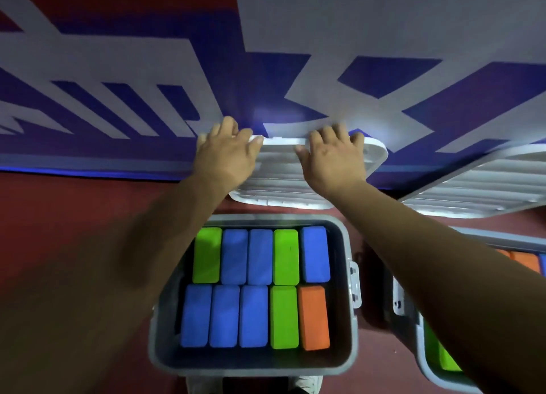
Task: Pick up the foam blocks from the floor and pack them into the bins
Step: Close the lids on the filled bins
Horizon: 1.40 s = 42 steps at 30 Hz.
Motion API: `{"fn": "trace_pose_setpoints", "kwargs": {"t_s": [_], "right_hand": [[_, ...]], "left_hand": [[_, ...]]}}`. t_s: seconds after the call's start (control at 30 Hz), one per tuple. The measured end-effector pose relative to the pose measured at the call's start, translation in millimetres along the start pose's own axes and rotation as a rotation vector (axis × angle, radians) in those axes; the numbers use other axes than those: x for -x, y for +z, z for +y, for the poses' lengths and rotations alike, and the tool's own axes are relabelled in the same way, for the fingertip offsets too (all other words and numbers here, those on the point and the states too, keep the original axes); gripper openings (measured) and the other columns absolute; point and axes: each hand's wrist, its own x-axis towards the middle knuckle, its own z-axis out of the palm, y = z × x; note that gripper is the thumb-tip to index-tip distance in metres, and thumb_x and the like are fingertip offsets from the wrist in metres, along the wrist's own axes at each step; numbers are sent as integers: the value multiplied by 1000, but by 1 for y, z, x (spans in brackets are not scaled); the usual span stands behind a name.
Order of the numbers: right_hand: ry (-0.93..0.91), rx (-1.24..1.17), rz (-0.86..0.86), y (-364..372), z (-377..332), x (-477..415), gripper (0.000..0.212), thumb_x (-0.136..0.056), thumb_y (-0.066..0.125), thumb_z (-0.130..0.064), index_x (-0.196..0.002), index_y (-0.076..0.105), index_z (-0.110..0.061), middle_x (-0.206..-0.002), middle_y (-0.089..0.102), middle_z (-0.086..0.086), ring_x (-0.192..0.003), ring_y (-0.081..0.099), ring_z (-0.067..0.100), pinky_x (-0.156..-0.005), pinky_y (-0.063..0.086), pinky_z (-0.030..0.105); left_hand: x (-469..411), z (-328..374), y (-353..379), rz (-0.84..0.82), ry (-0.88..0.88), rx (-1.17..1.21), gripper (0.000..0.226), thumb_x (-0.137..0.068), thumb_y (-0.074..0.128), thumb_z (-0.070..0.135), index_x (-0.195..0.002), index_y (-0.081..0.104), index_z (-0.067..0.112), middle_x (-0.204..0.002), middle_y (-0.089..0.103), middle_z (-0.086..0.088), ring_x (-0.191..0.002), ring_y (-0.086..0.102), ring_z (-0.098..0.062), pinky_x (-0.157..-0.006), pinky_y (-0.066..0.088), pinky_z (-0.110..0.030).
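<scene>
Bins, two, grey: centre bin point(348, 246) near, right bin point(425, 349) cut off at the frame edge. Lids, two, white: centre lid point(280, 172) just beyond the centre bin, right lid point(478, 187) beyond the right bin. Left hand point(227, 157) and right hand point(332, 157) grip the centre lid's far edge, fingers slightly spread and curled over it. Centre bin holds ten blocks in two rows: six blue blocks point(254, 317), three green blocks point(285, 256), one orange block point(313, 317).
</scene>
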Motion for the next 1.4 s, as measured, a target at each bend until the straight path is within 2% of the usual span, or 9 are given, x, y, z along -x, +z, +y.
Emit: {"fn": "trace_pose_setpoints", "kwargs": {"t_s": [0.17,0.4,0.53,0.7,0.8,0.9,1.07,1.27,1.4], "right_hand": [[-114,-85,-67,17,-1,14,49,-105,28,-50,-119,65,-21,-106,67,5,-107,53,28,-97,27,43],[-274,-134,120,1,3,52,43,-101,39,-48,-101,70,-18,-93,60,-1,-87,51,23,-84,28,38],[-344,-243,247,-32,6,91,31,-101,46,-41,-100,68,-19,-95,60,-2,-87,52,25,-85,29,41],[-223,-342,262,-49,-6,142,31,-99,48,-38,-111,67,-16,-109,58,2,-104,54,28,-94,33,45],[283,-532,316,-55,-41,186,56,-97,59,-40,-137,48,-3,-135,44,20,-125,41,35,-107,33,43],[822,-1193,84,-72,-93,231,61,-88,65,-56,-120,55,-6,-115,55,15,-111,56,31,-96,46,42],[843,-2002,-68,-81,-151,307,35,-89,66,-5,-124,61,-4,-112,72,15,-103,70,33,-82,59,44],[863,-2032,-140,-44,-110,381,52,-87,55,9,-133,57,-16,-124,69,9,-113,66,31,-91,55,46],[835,-1983,-186,3,-63,407,64,-82,58,9,-139,53,-19,-133,64,10,-121,62,32,-102,48,49]], "left_hand": [[31,-6,18,-55,-122,142,37,-103,34,44,-115,66,30,-119,51,-2,-115,47,-20,-101,25,-40],[58,-33,-6,-191,-981,883,49,-82,63,42,-113,60,4,-118,62,-12,-102,60,-33,-91,48,-38],[92,-45,-32,-567,-1192,1161,30,-91,62,26,-111,52,6,-104,54,-14,-88,61,-32,-82,55,-45],[146,-35,-68,-472,-989,1334,8,-97,47,-1,-102,52,2,-61,59,-7,-40,57,-2,-42,46,-14],[195,-31,-68,-247,-758,1214,31,-90,58,-6,-118,56,8,-98,64,-12,-72,64,-9,-63,41,-10],[246,-23,-54,-133,-848,1376,35,-88,62,1,-123,59,7,-110,64,-8,-90,60,-21,-67,47,-19],[332,9,-38,63,-998,1761,44,-76,71,5,-119,65,14,-116,71,-6,-105,68,-26,-86,57,-42],[409,-15,4,40,-787,943,112,-49,87,49,-142,36,15,-136,50,-7,-123,52,-27,-102,47,-45],[423,-3,40,-7,-303,570,101,-73,82,38,-153,25,16,-157,23,-7,-145,24,-25,-117,26,-47]]}}
